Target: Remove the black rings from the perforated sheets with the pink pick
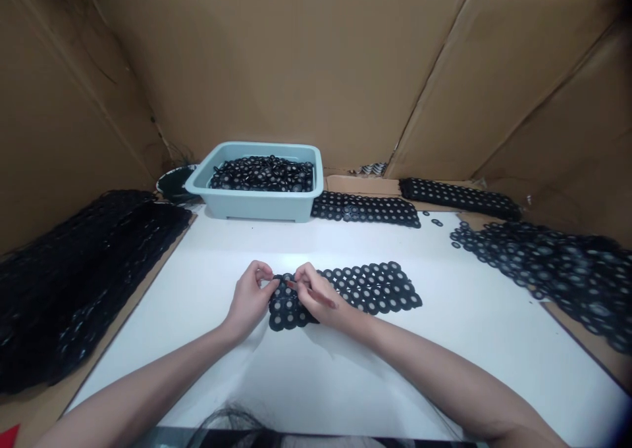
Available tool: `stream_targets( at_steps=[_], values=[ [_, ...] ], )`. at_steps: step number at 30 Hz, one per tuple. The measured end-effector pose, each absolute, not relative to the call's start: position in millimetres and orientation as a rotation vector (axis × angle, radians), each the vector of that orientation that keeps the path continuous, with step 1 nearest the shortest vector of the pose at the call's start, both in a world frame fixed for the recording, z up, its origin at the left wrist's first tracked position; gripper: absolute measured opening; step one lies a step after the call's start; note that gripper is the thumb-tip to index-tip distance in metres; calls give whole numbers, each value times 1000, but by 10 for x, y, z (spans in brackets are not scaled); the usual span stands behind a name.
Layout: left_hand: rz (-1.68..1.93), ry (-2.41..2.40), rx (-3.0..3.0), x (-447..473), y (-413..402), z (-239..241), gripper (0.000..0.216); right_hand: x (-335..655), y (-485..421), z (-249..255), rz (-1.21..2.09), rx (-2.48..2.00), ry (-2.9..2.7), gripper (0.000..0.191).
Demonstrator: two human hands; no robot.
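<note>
A flat sheet of joined black rings with pale centres [375, 287] lies on the white board in front of me. At its left end, my left hand [251, 297] pinches the upper corner between thumb and bent fingers. Close beside it, my right hand [316, 293] grips a thin reddish-brown stick-like tool [323, 298], whose tip points left at the rings near the corner. Part of the sheet is hidden under my right hand and wrist. Exactly what the tool's tip touches is too small to tell.
A light blue basin [257, 206] of loose black rings stands at the back. Behind and right lie ringed sheets [365, 209] and a stacked bundle [459, 198]. Loose rings [553, 257] heap at right; a dark pile [89, 270] sits left. Cardboard walls [276, 66] enclose the white board [207, 375].
</note>
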State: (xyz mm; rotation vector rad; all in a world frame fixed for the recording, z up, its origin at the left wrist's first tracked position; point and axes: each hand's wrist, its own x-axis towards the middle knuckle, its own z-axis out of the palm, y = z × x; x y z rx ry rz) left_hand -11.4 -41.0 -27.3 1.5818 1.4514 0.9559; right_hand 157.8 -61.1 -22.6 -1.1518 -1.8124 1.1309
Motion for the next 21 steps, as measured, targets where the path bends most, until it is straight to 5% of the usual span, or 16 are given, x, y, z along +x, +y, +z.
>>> stream_targets(
  at_steps=[21],
  values=[
    [974, 1442, 1506, -129, -487, -341, 17, 1531, -635, -277, 1143, -1143, -1758, 4]
  ],
)
